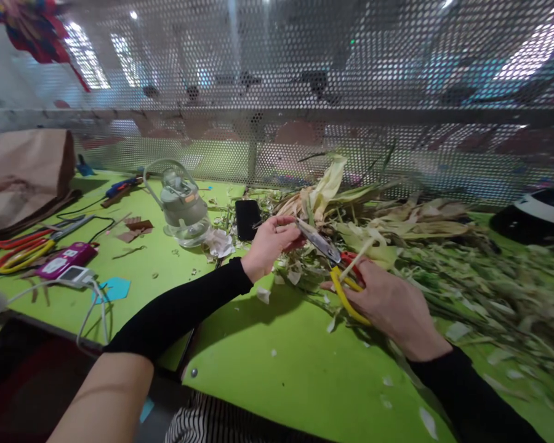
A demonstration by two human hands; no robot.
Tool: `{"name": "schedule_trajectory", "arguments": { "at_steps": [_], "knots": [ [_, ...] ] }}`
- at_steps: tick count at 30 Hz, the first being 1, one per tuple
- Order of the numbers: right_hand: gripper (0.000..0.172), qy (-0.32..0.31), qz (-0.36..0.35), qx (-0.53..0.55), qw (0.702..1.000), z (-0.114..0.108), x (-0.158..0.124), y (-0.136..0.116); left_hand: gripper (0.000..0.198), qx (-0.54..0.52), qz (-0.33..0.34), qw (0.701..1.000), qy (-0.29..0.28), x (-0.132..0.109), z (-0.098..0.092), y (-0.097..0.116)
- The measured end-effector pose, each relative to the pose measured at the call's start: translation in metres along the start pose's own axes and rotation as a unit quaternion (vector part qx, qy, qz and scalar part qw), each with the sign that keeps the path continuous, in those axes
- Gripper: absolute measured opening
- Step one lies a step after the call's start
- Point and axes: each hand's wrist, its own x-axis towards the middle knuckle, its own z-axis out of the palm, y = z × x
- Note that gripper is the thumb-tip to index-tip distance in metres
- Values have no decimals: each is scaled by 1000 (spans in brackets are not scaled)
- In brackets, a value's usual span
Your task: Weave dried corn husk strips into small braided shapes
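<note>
My right hand [392, 301] grips a pair of scissors [325, 246] with red and yellow handles. Their blades point up and to the left, the tips close by my left hand's fingers. A pale strip of husk [361, 253] crosses near the handles; whether my right hand holds it too I cannot tell. My left hand [270, 245] is closed in a pinch at the scissor tips, and what is between its fingers is too small to make out. Behind both hands lies a heap of dry corn husks [325, 191].
A dark phone [248, 219] and a clear handled bottle [183, 212] stand left of the husks. Further left are more scissors [25, 252], a purple device [67, 259] with cables, and a brown paper bag [28, 172]. Shredded husk [503, 295] covers the right side. A perforated metal screen [277, 80] rises behind.
</note>
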Motion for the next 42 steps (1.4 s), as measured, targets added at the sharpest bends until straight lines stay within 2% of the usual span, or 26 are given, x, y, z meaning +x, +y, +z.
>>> {"name": "schedule_trajectory", "arguments": {
  "at_steps": [3,6,8,10,12,14,15,17,18,20,22,25,31,34,36,37,38,40,42],
  "knots": [
    [86,-30,32,53,998,-5,2,2,21,-2,7,1000,-14,0,0,0],
    [86,-58,118,96,987,-18,10,21,19,2,11,999,-35,0,-3,0],
    [76,-27,189,42,981,-30,14,47,16,6,18,999,-48,-1,-4,1],
    [65,-14,217,-34,976,-39,15,71,12,12,22,997,-69,-2,-5,2],
    [61,7,182,-68,981,-43,11,83,9,16,18,996,-87,-5,-4,2],
    [64,83,101,-37,991,-39,5,75,9,17,5,995,-100,-10,-2,-1],
    [61,125,54,29,990,-34,3,64,9,17,-3,994,-107,-12,0,-3],
    [52,149,-35,205,967,-21,-2,35,11,17,-19,992,-123,-17,3,-8],
    [48,131,-80,248,956,-14,-3,20,12,18,-25,991,-131,-20,5,-12],
    [41,159,-148,263,940,-1,-4,-1,12,18,-29,989,-145,-23,8,-19],
    [29,204,-149,266,930,6,-6,-9,12,16,-27,987,-159,-25,11,-25],
    [14,245,-143,256,924,7,-8,-8,10,12,-20,985,-173,-27,14,-31],
    [6,257,-143,262,919,-1,-12,-9,8,41,-7,981,-190,-29,15,-36],
    [6,245,-116,295,916,-5,-13,-6,12,110,52,971,-205,-24,8,-34],
    [9,230,-80,348,905,-9,-13,0,15,204,131,949,-204,-17,1,-32],
    [9,221,-62,375,898,-11,-13,3,13,274,165,923,-215,-13,-4,-31],
    [10,212,-47,398,892,-14,-13,6,11,358,175,882,-250,-10,-8,-31],
    [10,195,-24,428,882,-19,-11,10,13,496,159,783,-341,-7,-13,-35],
    [12,183,-9,443,878,-23,-10,11,19,574,160,702,-390,-7,-15,-43]
  ]
}}
